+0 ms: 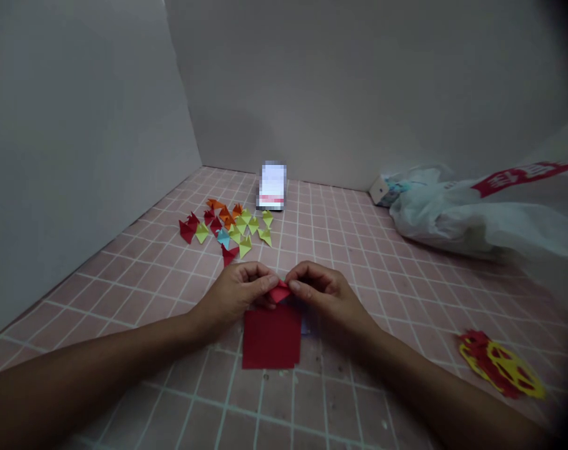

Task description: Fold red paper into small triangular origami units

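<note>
Between my two hands is a small folded piece of red paper (pixel 280 291). My left hand (pixel 246 284) pinches its left side with thumb and fingers. On the other side, my right hand (pixel 320 289) has its thumb and forefinger closed on the right edge. Just below the hands lies a flat square of red paper (pixel 271 337) on the tiled surface. A bluish sheet, partly hidden, shows at its right edge under my right hand. Beyond my left hand sits a group of small folded paper cranes (pixel 234 226) in red, orange, yellow-green and light blue.
A phone (pixel 272 185) with a lit screen leans near the back wall. At the right rear lie a white plastic bag (pixel 457 215) and a small box (pixel 382 190). Red and yellow cut-out shapes (pixel 499 364) rest at the right. Pale walls bound the left and back.
</note>
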The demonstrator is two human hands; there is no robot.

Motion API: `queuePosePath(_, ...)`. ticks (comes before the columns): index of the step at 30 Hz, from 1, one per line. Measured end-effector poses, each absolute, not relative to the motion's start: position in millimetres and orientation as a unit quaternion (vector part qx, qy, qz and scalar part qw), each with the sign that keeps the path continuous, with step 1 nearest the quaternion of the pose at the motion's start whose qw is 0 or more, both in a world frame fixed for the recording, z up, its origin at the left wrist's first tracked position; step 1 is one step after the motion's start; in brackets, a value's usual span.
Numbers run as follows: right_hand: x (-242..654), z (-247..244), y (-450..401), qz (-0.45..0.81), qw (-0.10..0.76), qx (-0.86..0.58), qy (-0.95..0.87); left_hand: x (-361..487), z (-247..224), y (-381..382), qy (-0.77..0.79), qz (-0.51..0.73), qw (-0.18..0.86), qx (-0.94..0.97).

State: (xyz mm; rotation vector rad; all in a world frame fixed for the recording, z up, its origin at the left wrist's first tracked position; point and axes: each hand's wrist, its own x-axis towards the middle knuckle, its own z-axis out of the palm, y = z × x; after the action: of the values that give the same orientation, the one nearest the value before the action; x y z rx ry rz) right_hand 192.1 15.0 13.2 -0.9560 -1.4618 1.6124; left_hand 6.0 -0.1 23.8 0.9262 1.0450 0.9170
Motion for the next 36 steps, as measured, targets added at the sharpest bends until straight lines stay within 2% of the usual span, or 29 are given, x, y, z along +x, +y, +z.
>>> queuePosePath(11,189,25,14,0.592,0.335,-0.394,-0.618,6,25,-2,0.464,0.402,0.626,0.48)
queuePosePath(21,187,24,12,0.566,0.332,-0.417,-0.629,6,21,-1,0.441,0.401,0.681,0.426)
queuePosePath(30,187,25,9,0.547,0.332,-0.421,-0.643,7,21,0,0.466,0.385,0.663,0.442)
queuePosePath(36,190,24,15,0.581,0.328,-0.406,-0.624,7,24,0,0.468,0.385,0.65,0.458)
